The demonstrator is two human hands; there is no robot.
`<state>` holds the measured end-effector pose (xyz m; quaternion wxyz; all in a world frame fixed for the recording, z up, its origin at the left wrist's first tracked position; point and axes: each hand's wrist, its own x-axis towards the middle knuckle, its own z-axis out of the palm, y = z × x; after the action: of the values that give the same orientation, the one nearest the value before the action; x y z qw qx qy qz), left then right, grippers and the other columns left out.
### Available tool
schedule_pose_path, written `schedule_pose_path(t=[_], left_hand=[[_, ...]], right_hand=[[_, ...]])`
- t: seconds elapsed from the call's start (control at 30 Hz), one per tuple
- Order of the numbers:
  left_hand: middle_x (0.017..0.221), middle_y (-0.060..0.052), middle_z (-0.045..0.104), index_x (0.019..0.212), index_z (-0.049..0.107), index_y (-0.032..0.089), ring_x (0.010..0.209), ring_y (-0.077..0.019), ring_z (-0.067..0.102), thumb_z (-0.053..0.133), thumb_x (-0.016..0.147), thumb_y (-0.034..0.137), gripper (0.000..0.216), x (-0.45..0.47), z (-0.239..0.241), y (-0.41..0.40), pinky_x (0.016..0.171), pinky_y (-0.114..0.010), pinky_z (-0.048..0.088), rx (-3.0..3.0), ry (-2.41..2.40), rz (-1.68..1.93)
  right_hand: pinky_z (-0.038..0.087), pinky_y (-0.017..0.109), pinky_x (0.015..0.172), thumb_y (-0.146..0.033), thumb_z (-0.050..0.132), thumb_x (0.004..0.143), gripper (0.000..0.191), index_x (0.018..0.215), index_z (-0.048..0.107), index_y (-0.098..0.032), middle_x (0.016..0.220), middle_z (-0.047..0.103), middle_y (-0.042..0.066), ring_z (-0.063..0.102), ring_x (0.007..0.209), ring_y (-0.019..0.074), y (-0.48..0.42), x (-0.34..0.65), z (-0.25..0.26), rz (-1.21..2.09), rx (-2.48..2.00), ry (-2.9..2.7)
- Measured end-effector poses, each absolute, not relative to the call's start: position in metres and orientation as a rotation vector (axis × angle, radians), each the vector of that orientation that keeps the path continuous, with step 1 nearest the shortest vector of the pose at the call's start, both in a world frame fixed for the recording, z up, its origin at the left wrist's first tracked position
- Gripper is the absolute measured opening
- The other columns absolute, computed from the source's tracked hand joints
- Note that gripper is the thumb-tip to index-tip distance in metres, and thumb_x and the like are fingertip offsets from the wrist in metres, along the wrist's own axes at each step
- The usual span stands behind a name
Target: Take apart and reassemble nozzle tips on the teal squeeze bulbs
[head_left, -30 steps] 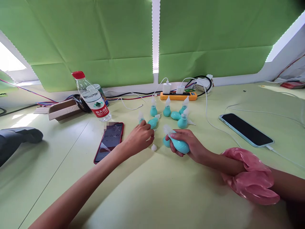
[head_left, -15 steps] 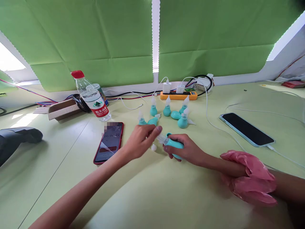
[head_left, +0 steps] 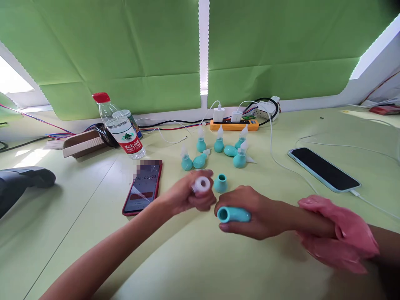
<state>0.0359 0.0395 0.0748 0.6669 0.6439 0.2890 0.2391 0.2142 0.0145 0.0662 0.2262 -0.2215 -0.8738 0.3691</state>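
A clear plastic nozzle (head_left: 201, 184), its round open end turned to me, is gripped by the curled fingers of my left hand (head_left: 187, 193). To its right, my right hand (head_left: 250, 212) squeezes a turquoise rubber bulb (head_left: 237, 214) whose open mouth faces left. Nozzle and bulb are apart. Just behind my hands, a second turquoise bulb (head_left: 221, 183) without a nozzle stands upright on the table. Farther back are several turquoise bulbs fitted with clear tips; one standing bulb (head_left: 239, 158) is at the right and one lying bulb (head_left: 200, 161) is nearer the left.
A phone running a timer (head_left: 142, 189) lies left of my hands, with a water bottle (head_left: 129, 139) behind it. Another phone (head_left: 325, 168) charges at the right. An orange power strip (head_left: 234, 125) and cables line the back. A pink plastic band (head_left: 339, 235) wraps my right forearm.
The nozzle has come off the bulb and is in my left hand. My right hand has moved nearer to me with the bulb. The small white piece on the table no longer shows.
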Motion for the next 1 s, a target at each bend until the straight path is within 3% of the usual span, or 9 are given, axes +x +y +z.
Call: schedule_pose_path(t=[0.07, 0.17, 0.27, 0.4, 0.73, 0.9, 1.0], left_hand=[[0.035, 0.006, 0.016, 0.043, 0.021, 0.02, 0.033, -0.0068, 0.019, 0.025, 0.084, 0.042, 0.047, 0.032, 0.077, 0.045, 0.035, -0.023, 0.02, 1.517, 0.78, 0.654], [0.04, 0.004, 0.03, 0.05, 0.032, 0.018, 0.035, -0.0082, 0.031, 0.028, 0.085, 0.042, 0.043, 0.027, 0.074, 0.052, 0.038, -0.023, 0.024, 2.036, 1.208, 0.758], [0.052, 0.0, 0.048, 0.072, 0.047, 0.016, 0.048, -0.0151, 0.05, 0.034, 0.085, 0.04, 0.03, 0.025, 0.061, 0.057, 0.045, -0.024, 0.03, 2.603, 1.514, 0.492], [0.068, -0.006, 0.06, 0.09, 0.048, 0.014, 0.062, -0.0211, 0.059, 0.033, 0.087, 0.033, 0.024, 0.024, 0.044, 0.065, 0.051, -0.026, 0.037, 2.788, 1.568, 0.205], [0.08, -0.006, 0.057, 0.092, 0.049, 0.016, 0.072, -0.0183, 0.057, 0.033, 0.087, 0.026, 0.019, 0.017, 0.039, 0.072, 0.062, -0.028, 0.043, 2.801, 1.529, 0.378], [0.099, -0.011, 0.049, 0.101, 0.044, 0.014, 0.091, -0.0213, 0.049, 0.042, 0.081, 0.025, 0.023, 0.008, 0.044, 0.077, 0.072, -0.033, 0.043, 2.675, 1.614, 1.23], [0.119, -0.016, 0.038, 0.122, 0.029, 0.014, 0.105, -0.0244, 0.042, 0.047, 0.078, 0.025, 0.048, 0.003, 0.043, 0.084, 0.08, -0.037, 0.042, 2.571, 1.545, 1.306]], right_hand=[[0.035, 0.022, 0.056, -0.029, 0.048, 0.08, 0.013, 0.077, 0.053, -0.017, 0.064, 0.052, 0.001, 0.043, 0.056, 0.0099, 0.015, 0.215, 0.067, 0.81, -0.553, -2.488], [0.034, 0.021, 0.056, -0.029, 0.047, 0.08, 0.012, 0.077, 0.051, -0.018, 0.062, 0.05, -0.001, 0.041, 0.054, 0.0095, 0.02, 0.219, 0.07, 0.736, -0.654, -2.418], [0.034, 0.022, 0.056, -0.032, 0.046, 0.08, 0.016, 0.076, 0.051, -0.018, 0.062, 0.049, -0.001, 0.042, 0.054, 0.0098, 0.032, 0.224, 0.072, 0.698, -0.802, -2.33], [0.033, 0.023, 0.054, -0.038, 0.049, 0.078, 0.022, 0.075, 0.055, -0.016, 0.062, 0.051, 0.0, 0.042, 0.054, 0.0104, 0.048, 0.231, 0.075, 0.551, -1.018, -2.308], [0.037, 0.026, 0.058, -0.038, 0.052, 0.07, 0.023, 0.075, 0.061, -0.018, 0.073, 0.061, 0.003, 0.053, 0.067, 0.0173, 0.072, 0.241, 0.077, 0.24, -1.48, -2.463], [0.039, 0.025, 0.057, -0.035, 0.051, 0.07, 0.024, 0.081, 0.063, -0.018, 0.075, 0.062, 0.005, 0.055, 0.068, 0.0176, 0.08, 0.246, 0.069, 0.31, -1.539, -2.569], [0.04, 0.025, 0.057, -0.034, 0.051, 0.07, 0.025, 0.083, 0.062, -0.016, 0.075, 0.062, 0.005, 0.056, 0.068, 0.0171, 0.082, 0.246, 0.066, 0.353, -1.493, -2.606]])
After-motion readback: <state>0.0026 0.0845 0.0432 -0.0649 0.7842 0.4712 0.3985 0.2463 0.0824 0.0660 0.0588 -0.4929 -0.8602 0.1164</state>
